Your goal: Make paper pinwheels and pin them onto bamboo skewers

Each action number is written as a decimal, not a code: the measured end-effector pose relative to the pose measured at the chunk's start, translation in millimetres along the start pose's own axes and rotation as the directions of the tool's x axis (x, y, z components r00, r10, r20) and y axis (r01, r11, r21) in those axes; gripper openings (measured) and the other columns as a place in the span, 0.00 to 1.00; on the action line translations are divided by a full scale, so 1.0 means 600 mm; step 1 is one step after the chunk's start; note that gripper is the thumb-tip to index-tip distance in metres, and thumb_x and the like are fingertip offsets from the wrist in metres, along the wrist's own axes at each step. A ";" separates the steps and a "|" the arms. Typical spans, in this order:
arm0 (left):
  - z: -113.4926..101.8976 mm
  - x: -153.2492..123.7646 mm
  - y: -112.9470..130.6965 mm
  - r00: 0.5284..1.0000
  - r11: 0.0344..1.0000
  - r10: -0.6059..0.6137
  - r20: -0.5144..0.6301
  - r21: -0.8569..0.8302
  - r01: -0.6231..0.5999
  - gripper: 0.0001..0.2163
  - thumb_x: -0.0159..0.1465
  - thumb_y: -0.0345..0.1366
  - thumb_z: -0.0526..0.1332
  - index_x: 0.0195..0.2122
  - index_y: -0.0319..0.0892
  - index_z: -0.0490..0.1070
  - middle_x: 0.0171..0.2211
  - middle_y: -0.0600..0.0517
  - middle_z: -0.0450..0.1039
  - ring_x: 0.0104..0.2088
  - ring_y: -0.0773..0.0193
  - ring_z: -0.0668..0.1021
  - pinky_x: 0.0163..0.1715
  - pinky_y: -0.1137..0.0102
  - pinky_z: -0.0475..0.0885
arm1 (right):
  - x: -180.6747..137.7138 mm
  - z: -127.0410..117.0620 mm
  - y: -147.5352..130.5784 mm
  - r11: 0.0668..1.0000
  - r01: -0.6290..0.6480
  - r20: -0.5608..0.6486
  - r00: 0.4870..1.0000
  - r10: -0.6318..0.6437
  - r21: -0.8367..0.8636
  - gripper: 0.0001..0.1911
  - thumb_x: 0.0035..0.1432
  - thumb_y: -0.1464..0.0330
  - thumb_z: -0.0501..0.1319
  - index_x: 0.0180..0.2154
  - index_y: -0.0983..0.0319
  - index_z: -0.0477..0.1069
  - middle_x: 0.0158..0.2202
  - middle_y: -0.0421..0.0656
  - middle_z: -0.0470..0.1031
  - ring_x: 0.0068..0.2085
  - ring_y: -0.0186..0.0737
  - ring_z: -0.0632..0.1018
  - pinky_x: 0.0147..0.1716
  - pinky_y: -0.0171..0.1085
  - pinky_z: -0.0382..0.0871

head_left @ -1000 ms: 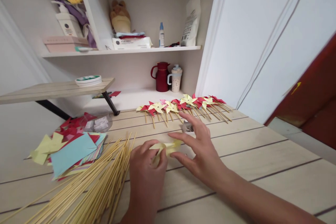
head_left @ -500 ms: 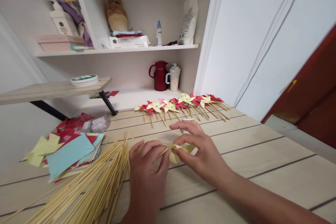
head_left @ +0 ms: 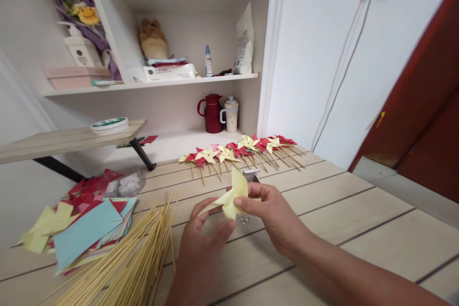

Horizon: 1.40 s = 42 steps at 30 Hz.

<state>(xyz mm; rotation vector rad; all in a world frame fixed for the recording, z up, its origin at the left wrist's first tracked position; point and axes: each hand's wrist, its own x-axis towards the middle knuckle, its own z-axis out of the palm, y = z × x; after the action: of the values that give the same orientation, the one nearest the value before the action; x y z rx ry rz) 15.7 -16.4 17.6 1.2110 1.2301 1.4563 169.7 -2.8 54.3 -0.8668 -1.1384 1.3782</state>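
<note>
Yellow paper pinwheel, pinched at its folded centre

Yellow pinwheel (head_left: 238, 185) is up off the counter (head_left: 340, 234), between the two hands, near a few small shiny pieces (head_left: 245, 220) and a small open box (head_left: 251, 174). Right hand (head_left: 278, 217): thumb and forefinger closed on the paper near the middle. Left hand (head_left: 202, 248): thumb well apart from fingers, forefinger just behind the left blade; contact cannot be told.

Handling, as judged: next to no weight; thin paper, soft when flat, somewhat springy where folded. Slipping unlikely; creasing, tearing or folds springing loose likelier. Best hold is the layered centre, light pinch, blades left free. Blade tips would bend if squeezed.

Loose sticks (head_left: 134, 258) lie left of the hands; a row of stick-mounted pinwheels (head_left: 226, 154) lies beyond.
</note>
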 end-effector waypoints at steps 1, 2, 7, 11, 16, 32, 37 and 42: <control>0.001 -0.002 0.002 0.999 0.999 -0.032 -0.017 0.033 0.033 0.20 0.44 0.50 0.73 0.34 0.42 0.81 0.45 0.43 0.79 0.48 0.47 0.78 0.50 0.60 0.70 | -0.001 0.002 0.000 1.000 -0.008 0.001 1.000 0.008 0.000 0.08 0.45 0.65 0.71 0.25 0.62 0.77 0.25 0.39 0.77 0.28 0.34 0.72 0.33 0.35 0.63; 0.001 -0.003 0.005 0.997 0.996 -0.066 -0.034 0.063 0.068 0.17 0.45 0.48 0.73 0.32 0.42 0.81 0.42 0.44 0.80 0.47 0.48 0.78 0.48 0.61 0.70 | -0.001 0.003 0.001 1.000 -0.015 -0.001 1.000 0.015 -0.001 0.08 0.44 0.65 0.71 0.25 0.63 0.77 0.25 0.38 0.76 0.27 0.33 0.71 0.32 0.35 0.63; 0.001 -0.007 0.012 0.986 0.984 -0.161 -0.037 0.066 0.163 0.13 0.47 0.45 0.72 0.29 0.42 0.81 0.34 0.46 0.81 0.41 0.51 0.81 0.44 0.63 0.72 | 0.000 0.007 0.008 0.998 -0.057 -0.023 0.998 0.057 0.018 0.09 0.43 0.66 0.72 0.24 0.63 0.76 0.24 0.38 0.75 0.27 0.33 0.71 0.33 0.35 0.62; 0.005 -0.003 0.006 0.988 0.985 -0.156 -0.008 -0.075 0.155 0.21 0.43 0.44 0.74 0.37 0.41 0.80 0.40 0.43 0.81 0.43 0.50 0.81 0.44 0.62 0.72 | 0.002 0.007 0.014 0.995 -0.073 -0.023 0.997 0.075 0.068 0.09 0.43 0.65 0.72 0.25 0.64 0.76 0.24 0.39 0.76 0.28 0.35 0.72 0.34 0.36 0.63; 0.005 -0.002 0.016 0.967 0.948 -0.256 -0.013 -0.200 0.248 0.21 0.44 0.42 0.75 0.38 0.39 0.79 0.36 0.43 0.82 0.38 0.53 0.82 0.41 0.63 0.74 | 0.004 0.008 0.031 0.990 -0.102 -0.022 0.994 0.105 0.092 0.10 0.43 0.65 0.72 0.25 0.64 0.76 0.24 0.40 0.76 0.28 0.34 0.71 0.33 0.36 0.62; 0.009 -0.018 0.033 0.962 0.951 -0.264 -0.073 -0.182 0.248 0.13 0.43 0.39 0.74 0.29 0.40 0.80 0.25 0.50 0.80 0.30 0.60 0.80 0.39 0.67 0.73 | 0.002 0.012 0.041 0.988 -0.124 -0.002 0.992 0.125 0.095 0.10 0.44 0.65 0.73 0.25 0.64 0.76 0.24 0.40 0.75 0.31 0.36 0.73 0.37 0.38 0.64; 0.008 -0.020 0.035 0.960 0.970 -0.237 -0.151 -0.098 0.225 0.12 0.43 0.41 0.74 0.26 0.40 0.79 0.24 0.51 0.78 0.28 0.63 0.77 0.31 0.71 0.69 | -0.003 0.016 0.042 0.989 -0.123 -0.004 0.992 0.124 0.083 0.10 0.44 0.66 0.73 0.24 0.64 0.75 0.24 0.40 0.75 0.30 0.35 0.71 0.35 0.37 0.63; 0.009 -0.021 0.038 0.943 0.963 -0.267 -0.196 -0.085 0.255 0.12 0.44 0.40 0.74 0.26 0.39 0.80 0.25 0.50 0.79 0.26 0.64 0.76 0.29 0.72 0.68 | -0.004 0.016 0.042 0.985 -0.138 0.000 0.990 0.139 0.102 0.10 0.47 0.65 0.71 0.27 0.63 0.75 0.27 0.40 0.75 0.31 0.35 0.71 0.36 0.37 0.62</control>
<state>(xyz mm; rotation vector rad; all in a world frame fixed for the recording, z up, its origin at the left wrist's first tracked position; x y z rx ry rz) 22.4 -31.4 38.4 0.8350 1.4183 1.4325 153.6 -5.5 32.7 -0.8899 -1.0082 1.5324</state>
